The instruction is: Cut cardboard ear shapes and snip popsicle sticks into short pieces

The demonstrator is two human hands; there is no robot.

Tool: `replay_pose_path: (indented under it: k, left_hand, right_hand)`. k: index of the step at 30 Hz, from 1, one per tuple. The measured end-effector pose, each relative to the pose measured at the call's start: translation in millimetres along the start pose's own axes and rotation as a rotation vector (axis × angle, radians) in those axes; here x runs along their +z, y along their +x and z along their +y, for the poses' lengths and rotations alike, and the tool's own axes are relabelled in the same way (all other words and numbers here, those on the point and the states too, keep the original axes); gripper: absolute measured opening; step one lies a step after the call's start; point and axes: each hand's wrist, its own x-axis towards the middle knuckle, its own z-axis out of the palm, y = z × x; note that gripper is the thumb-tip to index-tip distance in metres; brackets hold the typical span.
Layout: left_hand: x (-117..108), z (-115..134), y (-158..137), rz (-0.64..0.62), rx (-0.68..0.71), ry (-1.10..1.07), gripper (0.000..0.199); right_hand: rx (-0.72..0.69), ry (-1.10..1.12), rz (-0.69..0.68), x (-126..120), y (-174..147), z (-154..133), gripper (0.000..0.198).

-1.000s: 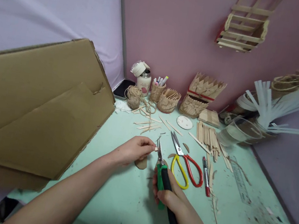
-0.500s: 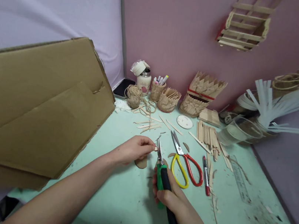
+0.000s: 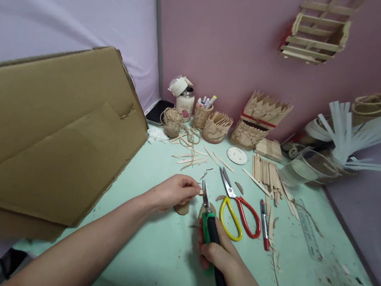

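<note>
My left hand pinches a short pale piece of wooden stick between thumb and fingertips. Wrapped around the green and black handles of a pair of snips is my right hand. The snips' metal blades point away from me and meet the stick piece just past my left fingertips. A rounded piece of brown cardboard lies under my left hand, and another shows partly behind the snips. Scissors with one yellow and one red handle rest on the table to the right.
A big cardboard sheet leans on the left. Twine balls, a cup of markers and stick-covered boxes line the back. Wooden sticks, a red-capped marker, a clear ruler and a plastic cup stand or lie right.
The whole view has shifted slightly. Both hands keep their places at the stick piece, and the snips' handles look squeezed a little closer together.
</note>
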Motion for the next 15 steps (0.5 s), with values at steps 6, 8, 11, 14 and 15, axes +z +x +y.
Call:
replay_pose_path:
  k: [6, 8, 11, 14, 15]
  left_hand:
    - [-0.2, -1.9, 2.2, -0.007, -0.035, -0.011, 0.028]
    - [-1.1, -0.8, 2.7, -0.007, -0.044, -0.029, 0.029]
    - [-3.4, 2.7, 3.3, 0.031, -0.027, -0.061, 0.029]
    - [-5.7, 5.4, 3.6, 0.057, -0.015, -0.081, 0.026]
    - [-6.3, 5.7, 3.6, 0.059, -0.013, -0.091, 0.025]
  right_hand:
    - [0.097, 0.111, 0.092, 4.3, 8.6, 1.2, 0.023]
    - [0.052, 0.19, 0.104, 3.5, 10.5, 1.7, 0.024]
    - [-0.04, 0.335, 0.093, 1.4, 12.5, 3.4, 0.029]
    - [-0.081, 0.411, 0.075, -0.8, 15.5, 7.3, 0.031]
    - [-0.091, 0.413, 0.079, -1.4, 16.7, 9.0, 0.031]
